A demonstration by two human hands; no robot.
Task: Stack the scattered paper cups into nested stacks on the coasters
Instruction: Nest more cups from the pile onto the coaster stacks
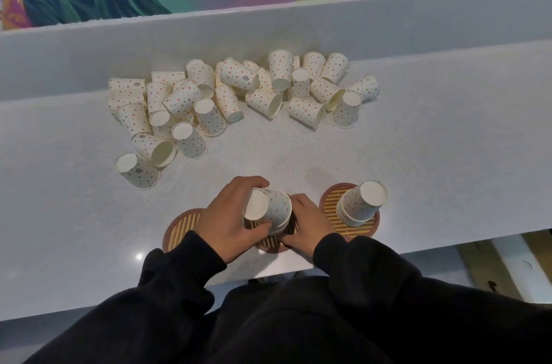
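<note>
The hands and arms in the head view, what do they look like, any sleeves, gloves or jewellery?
Both arms wear long black sleeves of soft, thick fabric with ribbed cuffs ending at the wrists. The left hand and right hand are bare: no gloves, and no rings or watch that show. The sleeves carry no visible logo or marking.

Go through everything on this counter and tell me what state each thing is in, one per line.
Left hand: gripping the middle stack.
Right hand: steadying that stack's base.
Middle stack: upside down, nested, on the middle coaster.
Right stack: upside down, nested, standing free on the right coaster.
Left coaster: bare.
Loose cups: scattered, most tipped over, some inverted.
</note>
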